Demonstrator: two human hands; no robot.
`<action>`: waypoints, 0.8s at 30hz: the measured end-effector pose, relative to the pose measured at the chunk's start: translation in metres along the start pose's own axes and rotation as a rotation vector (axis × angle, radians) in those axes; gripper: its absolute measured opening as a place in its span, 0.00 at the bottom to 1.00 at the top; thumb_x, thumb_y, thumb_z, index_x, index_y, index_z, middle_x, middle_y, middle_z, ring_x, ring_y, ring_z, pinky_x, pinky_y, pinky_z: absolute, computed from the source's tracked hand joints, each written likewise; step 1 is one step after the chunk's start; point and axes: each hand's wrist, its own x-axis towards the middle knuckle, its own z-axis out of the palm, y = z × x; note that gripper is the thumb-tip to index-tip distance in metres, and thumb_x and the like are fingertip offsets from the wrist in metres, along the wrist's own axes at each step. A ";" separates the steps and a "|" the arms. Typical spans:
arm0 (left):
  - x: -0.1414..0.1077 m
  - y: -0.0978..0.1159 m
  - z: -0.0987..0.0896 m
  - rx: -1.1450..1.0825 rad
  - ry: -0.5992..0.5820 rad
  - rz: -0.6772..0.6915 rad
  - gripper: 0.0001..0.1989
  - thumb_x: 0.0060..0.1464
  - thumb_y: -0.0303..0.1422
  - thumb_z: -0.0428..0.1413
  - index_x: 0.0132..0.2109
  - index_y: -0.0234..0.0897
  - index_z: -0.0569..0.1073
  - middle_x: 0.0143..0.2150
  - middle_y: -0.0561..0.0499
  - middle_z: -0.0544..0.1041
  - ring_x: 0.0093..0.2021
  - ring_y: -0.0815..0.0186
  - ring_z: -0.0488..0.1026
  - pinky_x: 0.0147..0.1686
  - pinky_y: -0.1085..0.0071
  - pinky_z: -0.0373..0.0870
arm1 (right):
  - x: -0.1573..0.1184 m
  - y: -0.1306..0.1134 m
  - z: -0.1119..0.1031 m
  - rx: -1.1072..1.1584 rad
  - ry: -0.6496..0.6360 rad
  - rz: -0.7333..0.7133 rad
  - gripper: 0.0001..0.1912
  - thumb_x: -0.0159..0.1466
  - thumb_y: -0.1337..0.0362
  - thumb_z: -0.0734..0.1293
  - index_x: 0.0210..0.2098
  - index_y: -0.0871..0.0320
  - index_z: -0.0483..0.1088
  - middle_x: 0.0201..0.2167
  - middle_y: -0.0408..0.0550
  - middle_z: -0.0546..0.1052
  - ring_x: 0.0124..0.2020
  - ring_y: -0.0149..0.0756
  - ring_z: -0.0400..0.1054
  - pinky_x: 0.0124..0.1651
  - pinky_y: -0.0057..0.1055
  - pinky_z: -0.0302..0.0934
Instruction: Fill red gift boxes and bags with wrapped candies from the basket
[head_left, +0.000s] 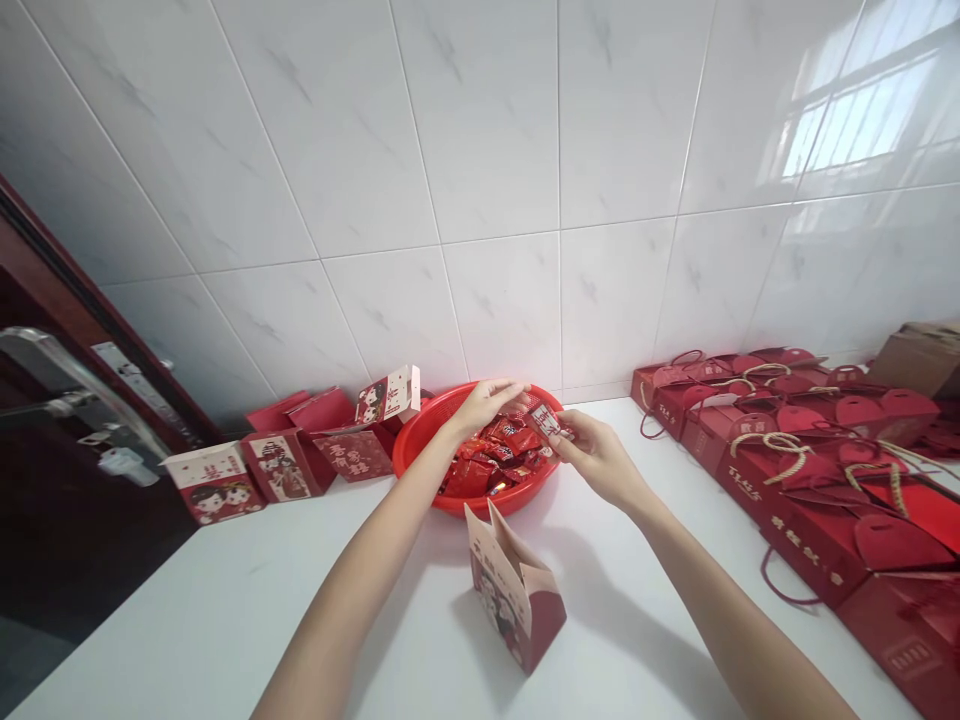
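Observation:
A red plastic basket (405,452) near the wall holds several shiny red wrapped packets (487,460). Over the basket's right rim, my right hand (596,455) pinches a small red-and-white packet (545,422). My left hand (487,402) is above the back of the basket, its fingers stretched toward the right hand; nothing shows in its grasp. In front of the basket stands a small open-topped paper box (514,590) with cartoon figures printed on its side.
Several red and cream paper boxes (289,465) stand at the left by the wall. Rows of red gift boxes (787,510) with rope handles line the right side of the white table (285,590). A dark door with a metal handle (67,370) is at the far left.

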 end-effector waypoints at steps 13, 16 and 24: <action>0.012 -0.044 0.001 0.420 -0.008 -0.096 0.15 0.64 0.39 0.57 0.54 0.38 0.73 0.56 0.46 0.74 0.52 0.56 0.74 0.49 0.59 0.75 | 0.001 -0.007 -0.004 0.002 0.076 -0.014 0.16 0.60 0.55 0.68 0.44 0.57 0.71 0.39 0.49 0.79 0.35 0.38 0.74 0.41 0.37 0.72; 0.016 -0.043 -0.001 0.354 0.022 -0.111 0.15 0.63 0.41 0.57 0.50 0.36 0.76 0.50 0.48 0.77 0.48 0.55 0.75 0.46 0.62 0.76 | 0.002 -0.007 -0.007 0.004 0.097 -0.013 0.15 0.60 0.56 0.68 0.42 0.57 0.71 0.38 0.48 0.79 0.33 0.36 0.73 0.40 0.36 0.72; 0.009 -0.017 -0.006 0.064 0.095 -0.026 0.18 0.54 0.43 0.58 0.41 0.32 0.78 0.38 0.45 0.82 0.42 0.58 0.80 0.44 0.63 0.75 | 0.004 -0.006 -0.011 0.034 0.126 0.058 0.14 0.57 0.55 0.70 0.39 0.57 0.70 0.35 0.46 0.78 0.29 0.35 0.74 0.36 0.35 0.71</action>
